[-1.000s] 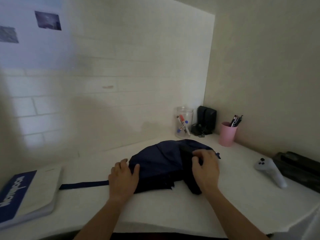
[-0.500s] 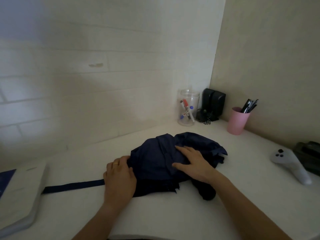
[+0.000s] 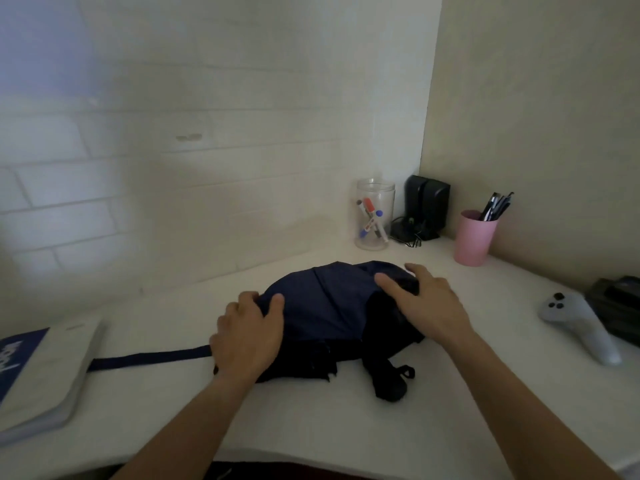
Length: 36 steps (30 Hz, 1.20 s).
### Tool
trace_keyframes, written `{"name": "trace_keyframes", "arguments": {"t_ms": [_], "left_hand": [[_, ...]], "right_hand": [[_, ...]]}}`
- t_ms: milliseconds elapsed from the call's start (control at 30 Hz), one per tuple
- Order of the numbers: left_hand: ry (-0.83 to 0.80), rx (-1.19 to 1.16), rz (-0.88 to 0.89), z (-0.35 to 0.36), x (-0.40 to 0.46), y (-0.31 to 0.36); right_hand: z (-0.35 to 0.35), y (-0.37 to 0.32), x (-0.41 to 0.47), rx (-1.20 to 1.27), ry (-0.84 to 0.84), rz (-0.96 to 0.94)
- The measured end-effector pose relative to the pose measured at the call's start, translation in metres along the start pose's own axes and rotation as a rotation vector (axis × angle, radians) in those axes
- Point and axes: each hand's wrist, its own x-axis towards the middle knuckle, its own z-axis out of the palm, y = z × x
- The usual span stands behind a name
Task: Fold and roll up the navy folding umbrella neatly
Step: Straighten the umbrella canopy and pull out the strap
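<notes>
The navy folding umbrella [image 3: 322, 306] lies collapsed as a loose mound of fabric in the middle of the white desk [image 3: 311, 420]. Its dark handle [image 3: 389, 382] with a small loop points toward me, and its navy strap [image 3: 145, 358] trails left across the desk. My left hand [image 3: 247, 337] grips the left edge of the fabric, thumb on top. My right hand [image 3: 426, 303] presses flat on the right side of the mound, fingers spread.
A notebook [image 3: 38, 372] lies at the left, its corner over the strap's end. At the back stand a clear jar with markers [image 3: 374, 216], black speakers [image 3: 427, 206] and a pink pen cup [image 3: 474, 237]. A white controller [image 3: 578, 323] and a dark object [image 3: 620, 306] lie right.
My right hand has slid from the middle of the fabric to its right side, flattening the canopy over. My left hand stays on the left edge, its thumb now on top of the cloth.
</notes>
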Motion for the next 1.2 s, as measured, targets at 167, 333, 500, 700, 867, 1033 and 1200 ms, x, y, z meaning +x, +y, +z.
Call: {"name": "trace_keyframes", "arguments": {"t_ms": [167, 333, 500, 700, 867, 1033, 1200], "left_hand": [[-0.338, -0.553, -0.316, -0.004, 0.021, 0.021], [-0.51, -0.625, -0.207, -0.006, 0.017, 0.036], [-0.434, -0.451, -0.074, -0.018, 0.022, 0.017], [-0.375, -0.472, 0.012, -0.024, 0.025, -0.008], [-0.388, -0.503, 0.148, -0.015, 0.022, -0.001], [-0.29, -0.46, 0.186, -0.007, 0.02, -0.007], [-0.406, -0.642, 0.087, -0.017, 0.014, 0.001]], "right_hand": [[0.036, -0.041, -0.033, -0.2, -0.356, -0.031], [0.058, -0.044, -0.038, -0.416, -0.272, -0.026], [0.054, -0.03, -0.021, -0.224, -0.113, -0.097], [0.031, -0.036, -0.017, 0.859, -0.31, 0.295], [0.04, -0.049, -0.032, 1.129, -0.478, 0.359], [0.046, -0.036, -0.028, 0.741, -0.306, 0.178], [0.003, -0.04, -0.019, 0.391, 0.371, -0.035]]}}
